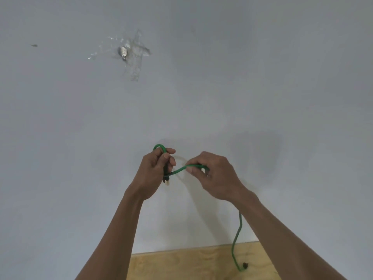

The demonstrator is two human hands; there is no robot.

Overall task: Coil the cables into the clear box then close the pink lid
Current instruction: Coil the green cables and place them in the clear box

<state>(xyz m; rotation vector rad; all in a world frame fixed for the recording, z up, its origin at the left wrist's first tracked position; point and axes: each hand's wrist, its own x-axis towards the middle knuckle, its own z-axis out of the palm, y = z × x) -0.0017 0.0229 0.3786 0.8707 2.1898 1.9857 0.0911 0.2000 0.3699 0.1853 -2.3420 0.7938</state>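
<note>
A thin green cable (236, 237) loops from the pinching left hand (154, 172) through the right hand's (214, 176) pinching fingers, its tail dangling.

Bare indoor room: plain grey wall (242, 77), taped patch (133, 55), plywood surface (181, 265).

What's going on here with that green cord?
A person is winding up a green cable with both bare hands, held up in front of a pale wall. The left hand grips one end, with a small loop sticking out above the fingers and the plug hanging below. The right hand pinches the cable a little further along. The rest trails down behind the right wrist to a wooden surface. No box or lid is in view.
</note>
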